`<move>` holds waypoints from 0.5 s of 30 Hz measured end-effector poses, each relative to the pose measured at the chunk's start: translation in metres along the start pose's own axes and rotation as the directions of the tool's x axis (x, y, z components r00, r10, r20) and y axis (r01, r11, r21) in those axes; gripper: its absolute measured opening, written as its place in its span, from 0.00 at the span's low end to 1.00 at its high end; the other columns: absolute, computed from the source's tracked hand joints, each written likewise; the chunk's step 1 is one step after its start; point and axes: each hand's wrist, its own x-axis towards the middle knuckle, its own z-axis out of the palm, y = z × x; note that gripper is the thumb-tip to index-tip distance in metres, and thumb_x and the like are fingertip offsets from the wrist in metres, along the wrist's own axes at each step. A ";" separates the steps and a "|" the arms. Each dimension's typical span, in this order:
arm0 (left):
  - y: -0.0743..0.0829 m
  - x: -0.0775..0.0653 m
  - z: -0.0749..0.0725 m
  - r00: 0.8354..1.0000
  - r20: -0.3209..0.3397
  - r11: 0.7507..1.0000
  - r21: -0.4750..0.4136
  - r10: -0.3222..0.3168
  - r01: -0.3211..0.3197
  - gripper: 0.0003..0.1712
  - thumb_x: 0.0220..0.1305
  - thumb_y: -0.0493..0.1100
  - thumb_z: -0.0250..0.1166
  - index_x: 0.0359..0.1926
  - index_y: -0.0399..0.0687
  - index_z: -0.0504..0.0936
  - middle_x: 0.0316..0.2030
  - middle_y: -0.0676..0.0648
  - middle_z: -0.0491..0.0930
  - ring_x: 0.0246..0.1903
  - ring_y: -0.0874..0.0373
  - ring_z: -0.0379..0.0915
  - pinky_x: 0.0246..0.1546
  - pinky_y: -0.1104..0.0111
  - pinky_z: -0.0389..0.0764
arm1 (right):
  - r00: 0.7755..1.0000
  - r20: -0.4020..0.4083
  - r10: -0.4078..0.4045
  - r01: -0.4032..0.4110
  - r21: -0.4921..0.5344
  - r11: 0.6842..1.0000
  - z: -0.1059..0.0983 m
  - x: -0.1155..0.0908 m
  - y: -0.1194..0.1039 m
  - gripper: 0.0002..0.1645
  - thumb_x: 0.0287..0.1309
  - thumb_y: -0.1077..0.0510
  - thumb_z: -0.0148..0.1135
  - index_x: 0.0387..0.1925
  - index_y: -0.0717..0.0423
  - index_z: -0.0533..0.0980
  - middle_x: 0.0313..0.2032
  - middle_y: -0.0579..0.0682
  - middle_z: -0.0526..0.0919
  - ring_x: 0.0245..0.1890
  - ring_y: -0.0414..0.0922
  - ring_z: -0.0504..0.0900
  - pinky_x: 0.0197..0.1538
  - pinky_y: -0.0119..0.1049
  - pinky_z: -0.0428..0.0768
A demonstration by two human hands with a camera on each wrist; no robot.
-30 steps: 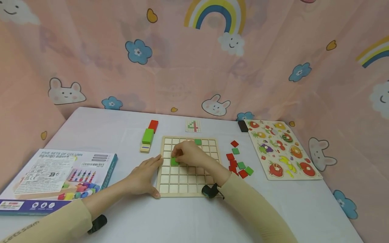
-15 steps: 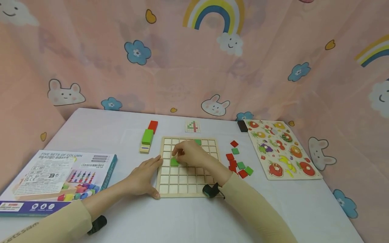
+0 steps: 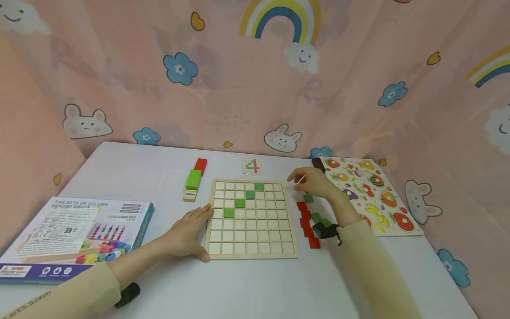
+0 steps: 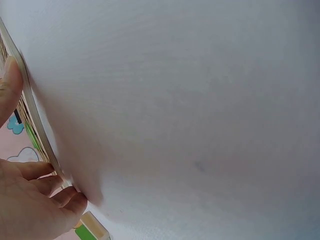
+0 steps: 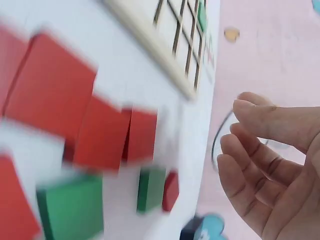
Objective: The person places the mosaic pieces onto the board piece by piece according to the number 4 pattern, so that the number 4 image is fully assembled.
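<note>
The gridded wooden board (image 3: 253,248) lies flat on the table, with several green square tiles (image 3: 240,203) set in a diagonal of its cells. My left hand (image 3: 187,232) rests against the board's left edge, fingers stretched along it and thumb at the near corner. Right of the board's far corner hovers my right hand (image 3: 312,181), fingers loosely bent and nothing between them. Beneath its wrist are loose red tiles (image 3: 306,222) and green tiles (image 3: 316,217). In the right wrist view a small red tile (image 5: 170,191) sits beyond a green one (image 5: 151,189).
A small pattern card (image 3: 253,166) lies behind the board. Stacked red and green blocks (image 3: 193,179) stand at its left. A boxed bead set (image 3: 119,217) lies farther left, and a fruit puzzle board (image 3: 382,217) at right. A patterned cloth (image 3: 231,110) hangs behind.
My right hand has left the green tile on the board and moved right, above the loose tiles. The uncovered board shows the green diagonal. One red tile has shifted nearer. My left hand stays put.
</note>
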 end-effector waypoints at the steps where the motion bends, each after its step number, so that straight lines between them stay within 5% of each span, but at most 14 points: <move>1: 0.000 0.000 0.000 1.000 0.000 1.000 -0.001 0.000 0.000 0.70 0.30 0.47 0.85 0.74 0.37 0.57 0.78 0.37 0.50 0.75 0.33 0.46 0.66 0.31 0.58 | 1.000 0.008 0.011 -0.011 0.005 1.000 -0.004 -0.003 0.007 0.15 0.61 0.64 0.63 0.49 0.60 0.81 0.46 0.63 0.82 0.43 0.53 0.81 0.40 0.37 0.81; 7: 0.000 0.000 0.001 1.000 -0.003 1.000 0.001 -0.006 0.006 0.69 0.30 0.47 0.85 0.74 0.37 0.57 0.78 0.37 0.51 0.75 0.33 0.46 0.66 0.31 0.57 | 0.992 0.091 0.086 -0.087 0.011 0.996 -0.019 -0.012 0.040 0.16 0.58 0.67 0.62 0.49 0.57 0.83 0.47 0.59 0.85 0.47 0.53 0.80 0.45 0.38 0.79; 15: -0.001 0.000 0.002 1.000 -0.005 1.000 -0.001 -0.008 0.008 0.69 0.30 0.47 0.85 0.74 0.37 0.57 0.78 0.38 0.50 0.76 0.34 0.46 0.66 0.31 0.58 | 0.977 0.179 0.117 -0.121 0.008 0.993 -0.018 -0.016 0.056 0.18 0.54 0.63 0.69 0.49 0.53 0.84 0.45 0.56 0.82 0.46 0.50 0.76 0.47 0.39 0.77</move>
